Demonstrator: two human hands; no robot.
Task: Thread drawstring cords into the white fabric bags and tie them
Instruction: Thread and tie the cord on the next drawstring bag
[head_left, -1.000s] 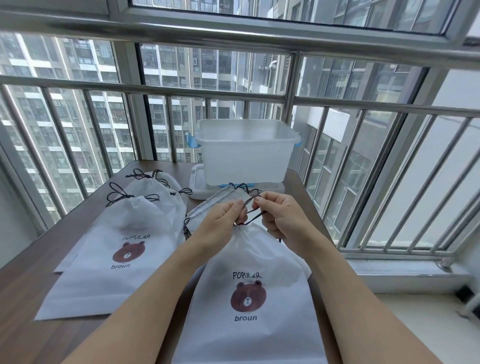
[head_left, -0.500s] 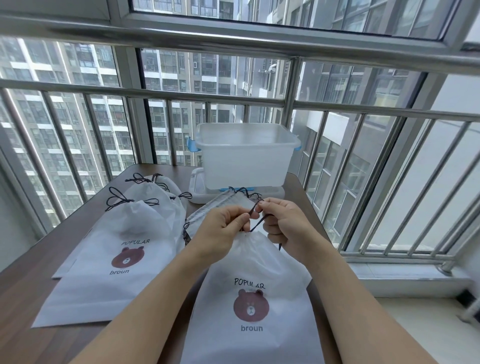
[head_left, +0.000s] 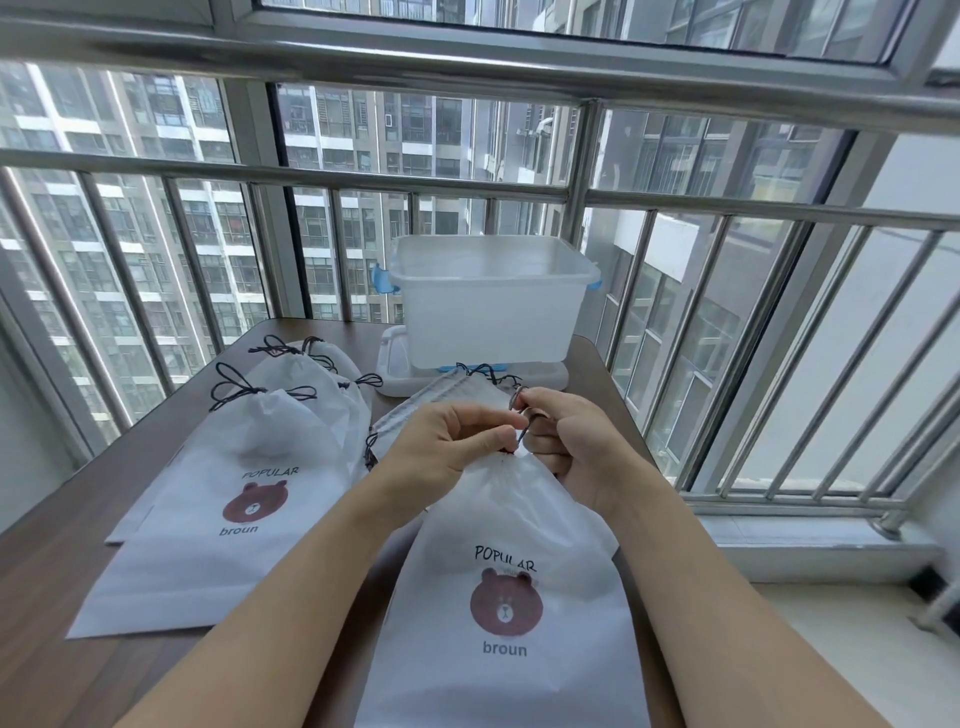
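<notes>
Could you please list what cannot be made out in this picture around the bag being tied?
- Head view: the knot in the cord is hidden by the fingers of the left hand and right hand.
- The front bag is cut off by the bottom edge.
- Inside of the tub: blurred by its cloudy wall.

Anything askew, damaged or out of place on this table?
Nothing stands out. Both hands, left and right, pinch the black cord at the near bag's gathered mouth; tied bags lie stacked at left, the plastic bin stands upright behind.
</notes>
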